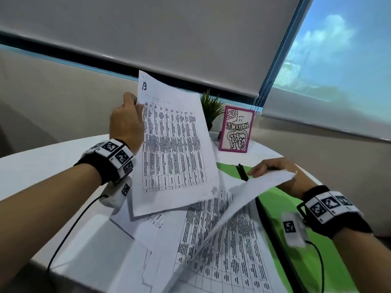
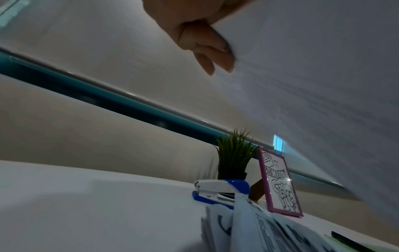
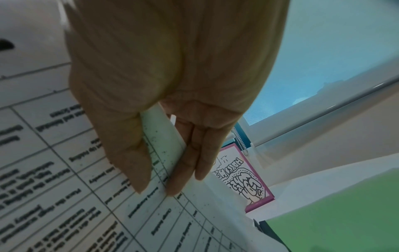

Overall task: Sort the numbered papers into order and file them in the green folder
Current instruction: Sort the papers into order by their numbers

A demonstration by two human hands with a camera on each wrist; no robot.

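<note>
Sheet marked 13 [image 1: 175,144] is held upright above the surface [image 1: 42,172], printed table facing the person, number handwritten at its top left corner. Left hand [image 1: 127,121] pinches its left edge near the top; the left wrist view shows curled fingers [image 2: 215,56] against the back of the page. Right hand [image 1: 275,172] pinches the edge of a second sheet [image 1: 243,199], lifting it at a slant off the loose pile [image 1: 222,250]; the right wrist view shows thumb and fingers closed on that edge. Its number is not visible. The pile lies fanned and unsquared in front of the person, partly overlapping the green folder [image 1: 281,210], which lies open and flat at the right with its black spine or clip [image 1: 242,172] exposed.

Judgement: step in hand is sorting, comparing numbers on two sheets. Filing not begun; folder holds no squared stack.

Next move calls for reading the second sheet's number, then placing both in sequence without disturbing the pile. Thin paper, single-edge grips: sheets will flop and may slide.

Behind the papers: a stapler [image 2: 218,191], a small potted plant [image 1: 211,106], a pink-framed picture [image 1: 237,130]; window blinds [image 1: 148,39] beyond.
</note>
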